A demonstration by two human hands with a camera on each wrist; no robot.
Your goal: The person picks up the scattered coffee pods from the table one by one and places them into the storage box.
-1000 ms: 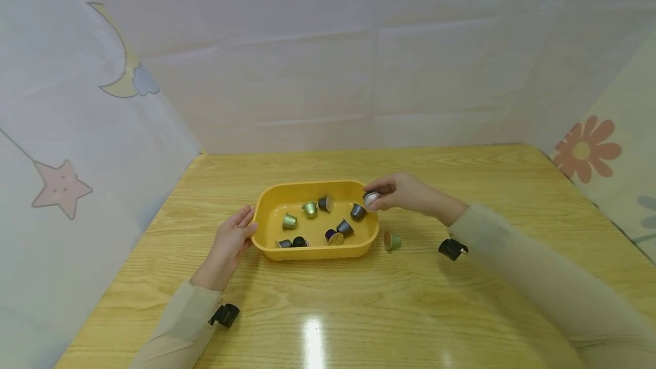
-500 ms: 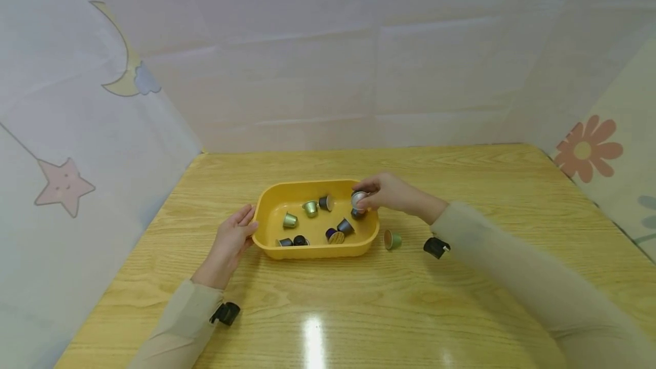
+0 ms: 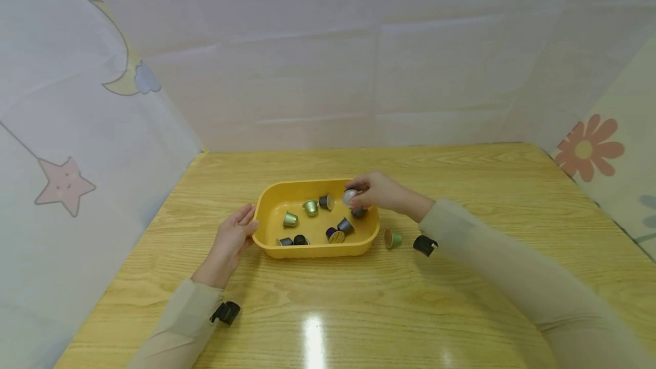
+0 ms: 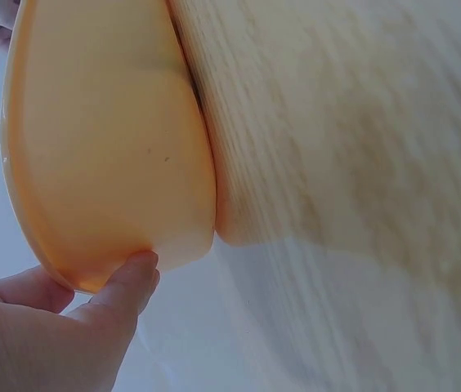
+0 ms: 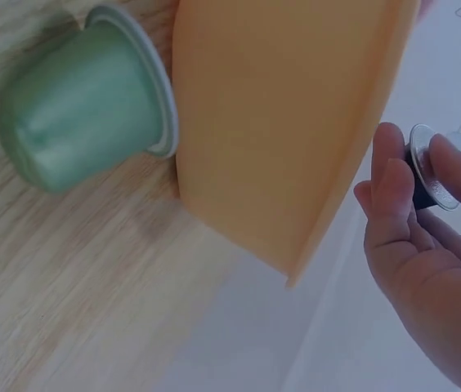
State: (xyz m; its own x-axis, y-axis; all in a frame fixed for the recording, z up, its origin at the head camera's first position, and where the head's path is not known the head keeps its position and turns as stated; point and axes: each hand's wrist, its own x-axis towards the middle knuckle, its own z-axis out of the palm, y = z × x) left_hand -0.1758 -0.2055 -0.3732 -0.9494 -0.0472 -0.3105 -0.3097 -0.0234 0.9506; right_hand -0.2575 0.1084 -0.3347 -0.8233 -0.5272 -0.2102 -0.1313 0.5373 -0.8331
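Note:
My right hand [image 3: 378, 191] pinches a dark coffee capsule with a silver lid [image 3: 351, 197] over the right end of a yellow plastic bin [image 3: 318, 251]. In the right wrist view the capsule [image 5: 428, 167] sits between thumb and fingertips, its lid tilted sideways. My left hand [image 3: 232, 239] holds the bin's left end, with the thumb [image 4: 128, 278] against its outer wall in the left wrist view. Inside the bin lie several capsules, among them a green one [image 3: 310, 208] and a dark grey one [image 3: 345, 226]. Another grey capsule [image 3: 359, 213] is partly covered by my right hand.
A light green capsule [image 3: 393, 238] lies on its side on the wooden table [image 3: 328, 306], just right of the bin. Pale printed sheets [image 3: 307, 73] stand round the table's back and sides. A black wrist mount [image 3: 425, 245] hangs under the right sleeve, another [image 3: 225, 312] by the left.
My right hand has moved left with the silver-lidded capsule, from the bin's right rim to over its inside. My left hand and the bin have stayed in place.

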